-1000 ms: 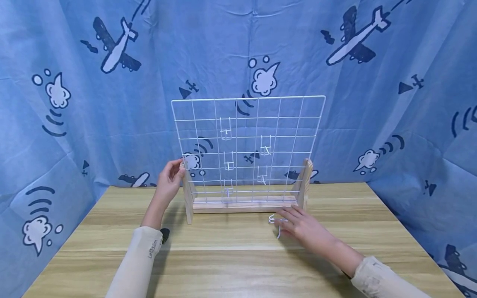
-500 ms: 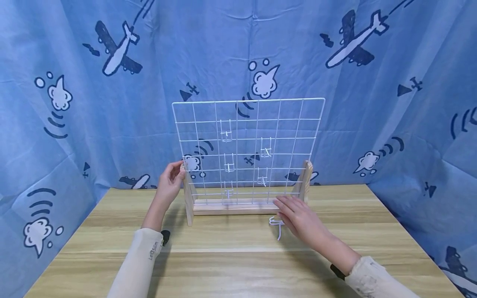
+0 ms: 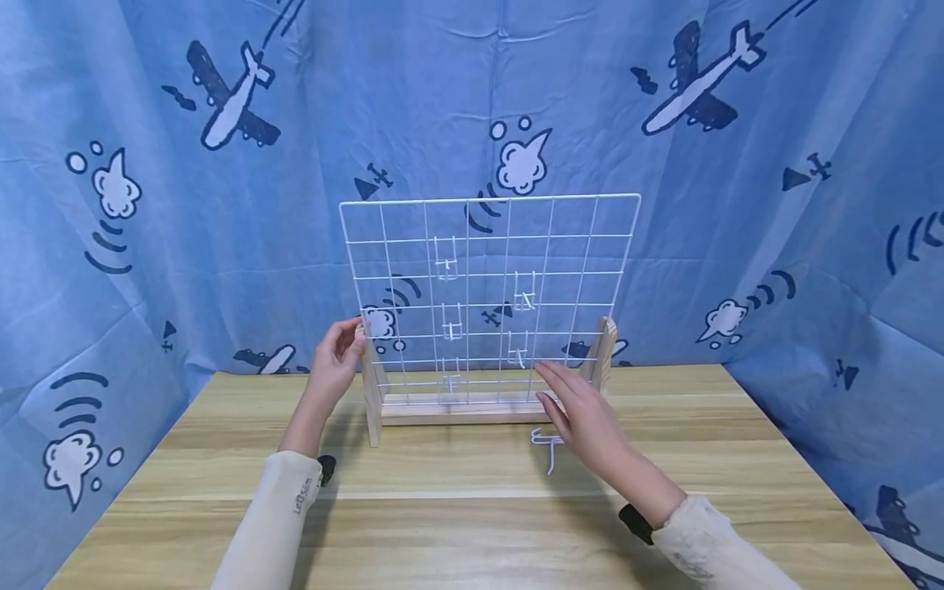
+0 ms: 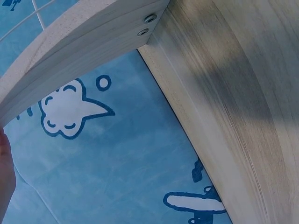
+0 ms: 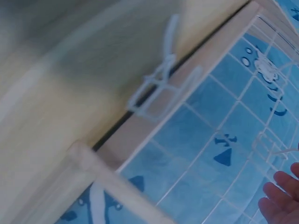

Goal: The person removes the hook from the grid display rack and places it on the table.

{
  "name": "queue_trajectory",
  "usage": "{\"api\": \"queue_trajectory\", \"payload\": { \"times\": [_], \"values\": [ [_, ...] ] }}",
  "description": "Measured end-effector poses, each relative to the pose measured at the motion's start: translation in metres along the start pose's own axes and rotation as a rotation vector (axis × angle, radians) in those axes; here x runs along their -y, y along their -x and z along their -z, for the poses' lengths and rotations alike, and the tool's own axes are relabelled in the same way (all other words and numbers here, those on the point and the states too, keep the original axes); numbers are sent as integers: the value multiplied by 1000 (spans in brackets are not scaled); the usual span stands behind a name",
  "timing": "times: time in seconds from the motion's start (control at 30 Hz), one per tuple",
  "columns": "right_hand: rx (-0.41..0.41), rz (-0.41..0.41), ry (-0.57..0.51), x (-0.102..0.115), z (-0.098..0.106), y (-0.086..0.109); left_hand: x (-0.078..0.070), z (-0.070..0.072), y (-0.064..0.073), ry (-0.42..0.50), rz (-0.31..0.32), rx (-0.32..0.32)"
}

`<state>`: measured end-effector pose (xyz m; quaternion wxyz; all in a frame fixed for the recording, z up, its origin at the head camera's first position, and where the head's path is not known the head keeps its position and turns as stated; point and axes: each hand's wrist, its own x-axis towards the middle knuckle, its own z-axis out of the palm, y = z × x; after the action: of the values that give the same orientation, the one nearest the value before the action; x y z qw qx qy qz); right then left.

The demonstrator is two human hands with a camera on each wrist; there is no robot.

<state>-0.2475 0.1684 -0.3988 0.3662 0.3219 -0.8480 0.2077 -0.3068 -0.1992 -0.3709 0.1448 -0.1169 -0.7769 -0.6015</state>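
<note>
Wire hook lies partly hidden behind right hand, blurred at wrist

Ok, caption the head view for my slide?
Left hand grips wire grid rack; right hand hovers above loose hook on table.

Only one legible marking: small dark lettering, running lengthwise, on the cuff of the cream-coloured left sleeve. It appears to read "LetsSlim"; letters too small to confirm. No other text, numbers or signs readable.
</note>
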Motion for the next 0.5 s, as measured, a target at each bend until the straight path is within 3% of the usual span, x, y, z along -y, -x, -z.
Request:
{"api": "queue_trajectory", "payload": {
  "times": [0.37,0.5],
  "values": [
    [-85,-217,-112,21,-14,-17,0,-1,3,-6,15,-2],
    [-78,-319,-143,27,-18,-21,1,-1,2,6,10,-4]
  ]
}}
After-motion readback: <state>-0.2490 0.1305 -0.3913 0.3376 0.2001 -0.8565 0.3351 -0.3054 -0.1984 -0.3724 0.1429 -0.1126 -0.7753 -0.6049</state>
